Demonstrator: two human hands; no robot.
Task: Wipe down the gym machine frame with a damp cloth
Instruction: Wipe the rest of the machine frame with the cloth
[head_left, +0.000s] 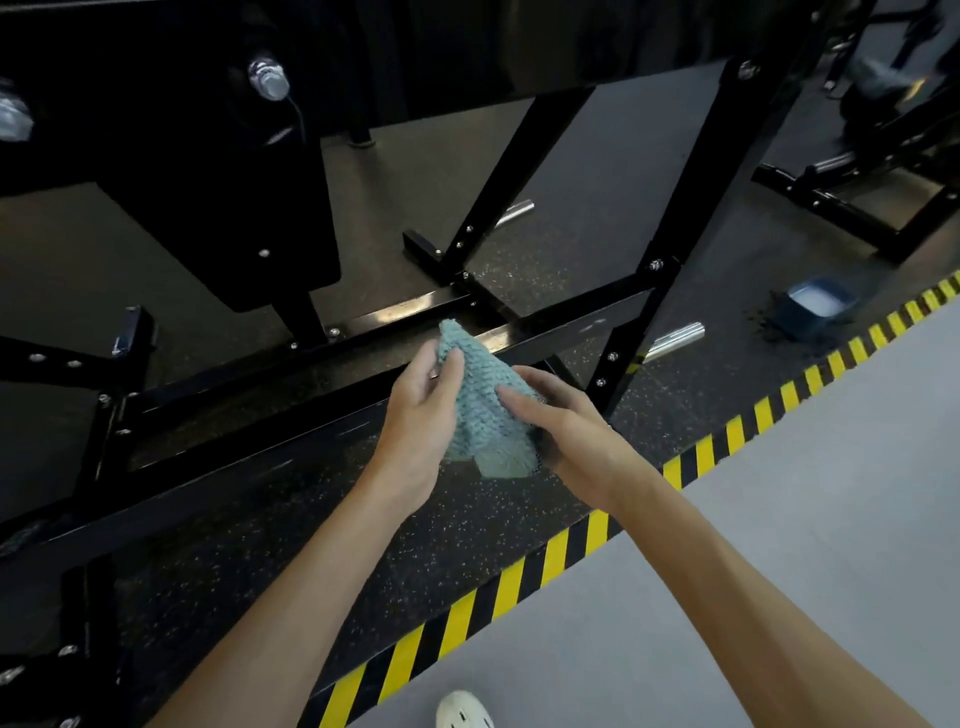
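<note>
Both hands meet around a crumpled pale teal waffle-knit cloth (485, 415), held in front of the black painted steel gym machine frame (561, 332); whether the cloth's top tip touches the bar behind it cannot be told. The left hand (421, 415) pinches the cloth's upper left edge between curled fingers and thumb. The right hand (569, 434) grips its right side, index finger stretched across the fabric and the other fingers tucked behind it. Just beyond the hands runs a long horizontal bar of the frame, bolted to 2 slanted uprights that rise past the right hand. Up and left of the left hand a broad flat black plate (228, 208) hangs over the bars, with a shiny metal bolt end (267, 79) above it. Right of the right hand a short chrome peg (675, 338) sticks out from the frame, and farther right a small blue square tray (818, 306) sits on the black speckled rubber floor mat (415, 545). A yellow-and-black striped tape line (727, 436) passes under the right forearm, edging a smooth grey floor (805, 571). Below the arms the toe of a white shoe (462, 712) shows
</note>
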